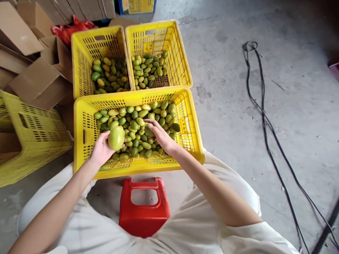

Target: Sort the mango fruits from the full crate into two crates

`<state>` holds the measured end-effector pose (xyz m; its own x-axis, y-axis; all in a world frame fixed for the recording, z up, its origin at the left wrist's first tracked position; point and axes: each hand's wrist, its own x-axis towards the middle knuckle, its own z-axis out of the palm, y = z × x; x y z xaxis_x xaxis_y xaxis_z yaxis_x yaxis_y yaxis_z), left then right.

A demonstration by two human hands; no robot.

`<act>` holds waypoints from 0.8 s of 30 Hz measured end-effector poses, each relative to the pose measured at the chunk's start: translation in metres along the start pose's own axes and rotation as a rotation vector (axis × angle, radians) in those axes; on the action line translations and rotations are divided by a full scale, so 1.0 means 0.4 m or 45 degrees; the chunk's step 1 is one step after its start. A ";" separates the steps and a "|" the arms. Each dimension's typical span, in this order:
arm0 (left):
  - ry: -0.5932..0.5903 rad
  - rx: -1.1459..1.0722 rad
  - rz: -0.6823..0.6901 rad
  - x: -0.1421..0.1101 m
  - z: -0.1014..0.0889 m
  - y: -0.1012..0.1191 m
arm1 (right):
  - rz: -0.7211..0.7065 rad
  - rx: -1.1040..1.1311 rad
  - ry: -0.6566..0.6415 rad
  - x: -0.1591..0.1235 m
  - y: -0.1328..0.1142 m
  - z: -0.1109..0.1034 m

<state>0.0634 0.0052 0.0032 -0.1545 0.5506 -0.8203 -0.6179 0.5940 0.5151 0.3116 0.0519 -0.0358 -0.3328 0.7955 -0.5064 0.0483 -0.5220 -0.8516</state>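
Note:
My left hand is closed around a pale green mango, held just above the near yellow crate. That crate holds several small green and yellowish mangoes. My right hand reaches into the same pile, its fingers curled over a dark green mango. Behind this crate stand two more yellow crates side by side, the left crate and the right crate, each with mangoes in it.
A red plastic stool sits between my knees. Another yellow crate lies tilted at the left, with cardboard boxes behind it. Black cables run across the concrete floor on the right.

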 end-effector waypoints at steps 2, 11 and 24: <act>0.006 0.099 0.027 0.011 -0.009 -0.015 | 0.069 -0.021 0.050 0.003 0.014 0.010; -0.048 0.184 0.262 0.040 -0.041 -0.043 | 0.243 0.354 0.088 0.003 0.046 0.031; -0.095 0.346 0.437 0.033 -0.032 -0.057 | 0.244 0.867 0.115 0.003 0.063 0.060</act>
<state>0.0657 -0.0084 -0.0225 -0.2529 0.7780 -0.5752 -0.3141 0.4963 0.8094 0.2898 0.0323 -0.0545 -0.2964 0.6774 -0.6733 -0.5107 -0.7081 -0.4876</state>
